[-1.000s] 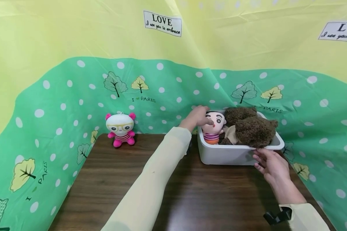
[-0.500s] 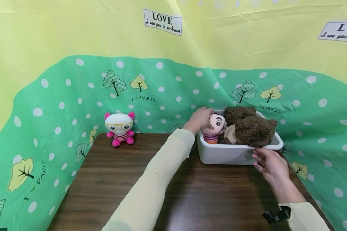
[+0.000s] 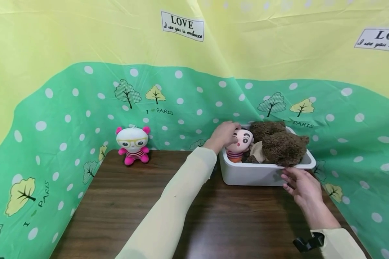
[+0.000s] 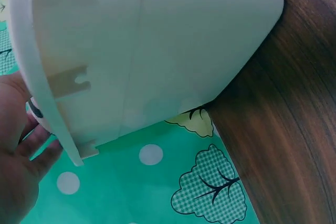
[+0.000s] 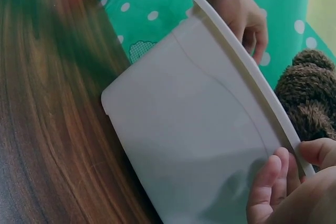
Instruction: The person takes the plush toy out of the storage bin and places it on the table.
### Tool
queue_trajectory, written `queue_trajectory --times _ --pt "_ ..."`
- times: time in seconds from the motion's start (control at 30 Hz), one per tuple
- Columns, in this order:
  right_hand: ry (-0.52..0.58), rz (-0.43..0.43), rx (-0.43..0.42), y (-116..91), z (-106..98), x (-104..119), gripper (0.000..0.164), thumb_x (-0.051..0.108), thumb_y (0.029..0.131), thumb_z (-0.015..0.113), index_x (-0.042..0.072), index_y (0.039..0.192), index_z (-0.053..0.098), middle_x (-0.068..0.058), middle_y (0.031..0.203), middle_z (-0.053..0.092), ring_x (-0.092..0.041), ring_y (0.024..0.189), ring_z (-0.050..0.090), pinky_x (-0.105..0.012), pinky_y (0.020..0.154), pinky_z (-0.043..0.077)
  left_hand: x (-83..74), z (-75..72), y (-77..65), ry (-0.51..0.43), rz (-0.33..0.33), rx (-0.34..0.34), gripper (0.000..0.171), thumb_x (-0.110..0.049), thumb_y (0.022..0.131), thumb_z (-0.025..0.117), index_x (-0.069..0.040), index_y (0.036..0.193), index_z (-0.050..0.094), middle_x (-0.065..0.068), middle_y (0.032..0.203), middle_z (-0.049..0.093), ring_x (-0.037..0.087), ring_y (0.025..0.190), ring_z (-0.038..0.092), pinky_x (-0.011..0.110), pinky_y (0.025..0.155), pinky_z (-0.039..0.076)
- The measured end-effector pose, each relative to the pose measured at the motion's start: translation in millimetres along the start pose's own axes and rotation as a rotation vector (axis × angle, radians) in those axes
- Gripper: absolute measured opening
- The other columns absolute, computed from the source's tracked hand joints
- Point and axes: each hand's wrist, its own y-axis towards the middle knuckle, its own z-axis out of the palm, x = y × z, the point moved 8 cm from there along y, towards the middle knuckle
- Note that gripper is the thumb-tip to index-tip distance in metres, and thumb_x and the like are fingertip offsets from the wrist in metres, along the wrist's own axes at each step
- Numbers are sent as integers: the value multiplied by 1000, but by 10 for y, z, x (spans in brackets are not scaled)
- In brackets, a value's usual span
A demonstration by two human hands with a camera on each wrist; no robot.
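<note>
A white plastic storage bin [image 3: 253, 175] stands at the right rear of the table. Inside its left end sits a doll [image 3: 243, 139] with a pale face, dark eyebrows and a striped shirt. My left hand [image 3: 224, 135] reaches over the bin's left end and grips the doll's head; in the left wrist view the fingers [image 4: 44, 148] show just past the rim. A brown teddy bear [image 3: 283, 148] fills the bin's right part, its lower body hidden. My right hand [image 3: 305, 189] pinches the front rim, thumb at the top and fingers [image 5: 270, 174] against the outer wall.
A pink and white panda plush [image 3: 133, 145] with yellow glasses sits at the table's back left. The brown wooden table [image 3: 142, 201] is bounded behind and at the sides by a green and yellow printed cloth [image 3: 188, 97].
My left hand has shifted slightly right across the doll's head, and its thumb no longer shows over the face. The right hand keeps its hold on the rim.
</note>
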Motion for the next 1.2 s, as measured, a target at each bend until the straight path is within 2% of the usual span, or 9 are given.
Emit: queue_trajectory --times 0.27,0.47,0.57,0.73,1.0,1.2 --pt "5 -3 -9 -13 19 -29 2 22 97 73 24 96 71 11 84 76 -7 78 71 -31 60 57 8 -152 -54 -32 -8 -53 47 -28 96 73 -24 141 60 -5 133 63 13 123 57 26 102 47" --pt "31 -2 -13 -21 18 -37 8 20 98 71 23 90 74 10 83 77 -7 76 72 -31 59 56 -109 -368 -119 -21 42 -103 44 -27 97 72 -23 139 60 -5 134 62 15 126 55 25 106 44" --pt "38 4 -12 -15 16 -44 8 20 96 73 23 89 75 10 83 77 -8 75 72 -31 58 56 -150 -537 -152 -20 66 -140 42 -28 98 71 -22 138 60 -5 133 62 15 124 55 25 105 44" --pt "37 8 4 -10 23 -44 9 20 96 74 22 87 76 10 82 77 -8 75 72 -31 59 57 -138 -865 -211 -6 67 -194 42 -28 99 71 -21 138 60 -4 133 63 15 122 55 26 104 45" --pt "64 13 35 3 12 3 8 20 94 76 19 86 77 8 83 78 -9 74 72 -32 58 57 10 -1377 -335 -60 29 -223 44 -26 99 70 -21 141 59 -4 137 61 16 127 54 27 108 44" --pt "59 22 43 29 29 16 6 22 94 77 20 88 78 8 84 78 -9 75 72 -33 59 57 187 -1747 -494 -139 12 -276 39 -22 97 73 -20 135 64 -4 131 65 15 123 57 25 105 45"
